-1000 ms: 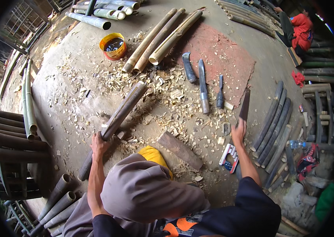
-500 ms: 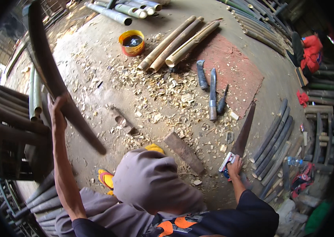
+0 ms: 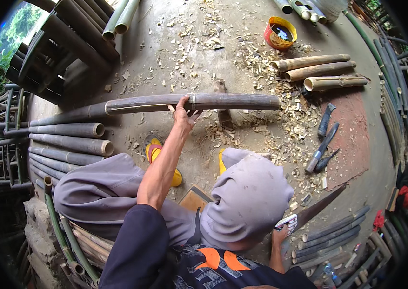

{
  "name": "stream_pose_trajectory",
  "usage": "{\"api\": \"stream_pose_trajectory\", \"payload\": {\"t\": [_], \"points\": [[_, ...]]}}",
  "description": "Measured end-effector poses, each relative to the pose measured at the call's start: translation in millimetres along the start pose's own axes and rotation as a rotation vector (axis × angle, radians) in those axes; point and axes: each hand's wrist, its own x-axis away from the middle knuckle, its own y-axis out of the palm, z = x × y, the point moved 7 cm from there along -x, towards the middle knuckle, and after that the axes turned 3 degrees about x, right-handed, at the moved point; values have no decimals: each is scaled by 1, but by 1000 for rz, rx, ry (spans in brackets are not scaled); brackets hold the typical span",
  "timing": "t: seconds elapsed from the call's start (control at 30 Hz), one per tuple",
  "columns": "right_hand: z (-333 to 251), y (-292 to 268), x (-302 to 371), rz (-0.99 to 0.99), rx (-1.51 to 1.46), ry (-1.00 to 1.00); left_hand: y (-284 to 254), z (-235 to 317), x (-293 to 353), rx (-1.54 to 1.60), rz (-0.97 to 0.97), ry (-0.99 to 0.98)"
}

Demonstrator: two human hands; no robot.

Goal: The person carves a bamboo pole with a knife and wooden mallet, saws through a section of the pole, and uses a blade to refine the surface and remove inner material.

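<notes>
Bamboo pole (image 3: 235, 101) gripped in left hand (image 3: 183, 115), handsaw (image 3: 311, 213) clasped in right hand (image 3: 279, 235), shavings (image 3: 300, 131) across floor (image 3: 163, 21)

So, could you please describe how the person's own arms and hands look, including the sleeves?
The left sleeve is plain, loose and dark navy, nearly black, ending near the elbow. The right sleeve is equally dark, partly cut off by the picture's lower edge. The forearms are bare. The left hand and right hand wear no gloves; no watch shows.

A yellow bucket (image 3: 275, 42) holds dark liquid (image 3: 281, 32).
</notes>
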Motion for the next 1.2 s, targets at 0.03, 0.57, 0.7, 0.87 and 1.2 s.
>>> {"api": "stream_pose_trajectory", "payload": {"t": [0.03,0.57,0.7,0.87,1.2], "points": [[-5,-2,4,33,-14,-17,-7,-4,-3,19,20,-13],[-9,-118,30,625,-447,257,-55,-21,31,-171,417,-233],[-79,-179,50,790,-399,-10,46,-54,57,-909,-283,605],[-161,-206,25,684,-736,-344,161,-104,34,-2030,-490,1088],[-285,-164,6,278,-899,-676,129,-122,45,-1976,-857,1091]]}}
